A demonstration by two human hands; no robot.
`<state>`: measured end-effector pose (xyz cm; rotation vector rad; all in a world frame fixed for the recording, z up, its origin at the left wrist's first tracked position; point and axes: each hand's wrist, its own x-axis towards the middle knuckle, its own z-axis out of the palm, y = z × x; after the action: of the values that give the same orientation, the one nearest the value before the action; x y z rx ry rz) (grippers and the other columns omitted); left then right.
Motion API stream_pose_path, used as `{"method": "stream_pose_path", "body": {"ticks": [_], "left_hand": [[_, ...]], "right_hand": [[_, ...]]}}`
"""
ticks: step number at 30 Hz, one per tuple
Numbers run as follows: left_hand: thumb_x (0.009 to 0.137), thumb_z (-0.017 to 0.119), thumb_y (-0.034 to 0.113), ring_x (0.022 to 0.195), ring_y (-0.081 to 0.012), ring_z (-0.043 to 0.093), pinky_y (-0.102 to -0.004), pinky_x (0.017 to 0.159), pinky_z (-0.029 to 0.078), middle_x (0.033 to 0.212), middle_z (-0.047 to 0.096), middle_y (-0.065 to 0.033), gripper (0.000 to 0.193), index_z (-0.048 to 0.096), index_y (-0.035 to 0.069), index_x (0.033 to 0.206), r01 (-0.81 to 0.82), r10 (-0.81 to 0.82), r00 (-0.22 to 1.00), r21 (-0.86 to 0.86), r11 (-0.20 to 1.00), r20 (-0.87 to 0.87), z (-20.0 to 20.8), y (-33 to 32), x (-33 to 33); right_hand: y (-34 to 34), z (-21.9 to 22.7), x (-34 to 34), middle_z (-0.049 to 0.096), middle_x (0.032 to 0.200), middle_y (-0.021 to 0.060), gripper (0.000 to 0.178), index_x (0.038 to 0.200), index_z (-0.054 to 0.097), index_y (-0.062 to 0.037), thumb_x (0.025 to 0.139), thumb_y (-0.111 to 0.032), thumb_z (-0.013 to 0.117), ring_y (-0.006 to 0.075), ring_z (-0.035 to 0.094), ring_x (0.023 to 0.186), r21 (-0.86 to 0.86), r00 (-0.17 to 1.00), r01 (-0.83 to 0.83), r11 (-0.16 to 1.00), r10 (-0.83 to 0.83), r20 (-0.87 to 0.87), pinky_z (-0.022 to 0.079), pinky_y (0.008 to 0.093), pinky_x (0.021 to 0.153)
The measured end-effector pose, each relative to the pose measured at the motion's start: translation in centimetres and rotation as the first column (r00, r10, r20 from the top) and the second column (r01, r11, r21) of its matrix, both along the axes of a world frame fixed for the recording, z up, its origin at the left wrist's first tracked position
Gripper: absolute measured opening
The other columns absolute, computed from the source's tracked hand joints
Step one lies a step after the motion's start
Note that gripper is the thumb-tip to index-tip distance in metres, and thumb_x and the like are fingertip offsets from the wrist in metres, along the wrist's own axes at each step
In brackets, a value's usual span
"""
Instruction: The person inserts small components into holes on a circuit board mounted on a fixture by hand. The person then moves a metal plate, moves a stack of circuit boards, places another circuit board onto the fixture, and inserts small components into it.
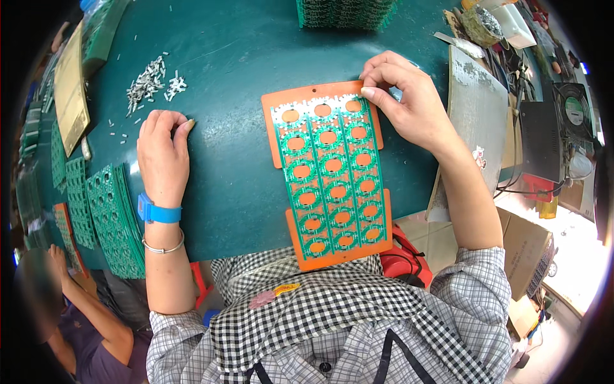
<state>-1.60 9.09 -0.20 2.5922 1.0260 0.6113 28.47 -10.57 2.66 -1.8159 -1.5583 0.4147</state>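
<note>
An orange tray (276, 153) lies on the green table in front of me, its near end reaching over the table edge. On it rests a green circuit board panel (329, 185) with rows of round cutouts; its far row is white. My right hand (406, 96) is closed at the tray's far right corner, thumb on top, the other fingers curled beside it. To the left, my left hand (163, 150) rests on the table, fingers curled and thumb against the forefinger; whatever lies between them is too small to name. Beyond it is a pile of small silver-white parts (146, 83).
Stacked green circuit boards (112, 221) line the left side, another stack (345, 13) stands at the far edge. A grey board (476, 121) leans at the right, near a tub (481, 27) and a black fan (571, 110). A person (96, 339) sits at lower left.
</note>
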Motion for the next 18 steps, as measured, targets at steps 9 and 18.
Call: {"method": "stream_pose_path", "body": {"ticks": [9,18], "left_hand": [[0.093,0.061,0.003,0.077,-0.024,0.059,-0.0326,0.073,0.049,0.085,0.061,-0.0117,0.006,0.057,-0.002,0.094,0.011,-0.01,1.0,-0.018,1.0,0.021,0.2,-0.09,-0.47],[0.094,0.06,0.003,0.069,-0.0214,0.058,-0.0304,0.066,0.048,0.08,0.061,-0.0107,0.005,0.057,0.001,0.091,0.018,0.006,0.985,-0.138,0.99,0.171,0.56,-0.76,-0.14]], "right_hand": [[0.37,-0.16,-0.12,0.062,0.094,0.0095,0.007,0.085,0.061,0.0017,0.084,0.0,0.068,0.025,0.063,0.084,0.023,0.999,-0.031,0.999,0.03,0.022,0.051,0.0331,0.074],[0.01,-0.17,-0.12,0.062,0.095,0.0098,0.007,0.084,0.06,0.0016,0.083,0.0,0.067,0.0259,0.063,0.085,0.013,0.999,-0.036,0.999,0.036,0.041,0.051,0.0336,0.075]]}}
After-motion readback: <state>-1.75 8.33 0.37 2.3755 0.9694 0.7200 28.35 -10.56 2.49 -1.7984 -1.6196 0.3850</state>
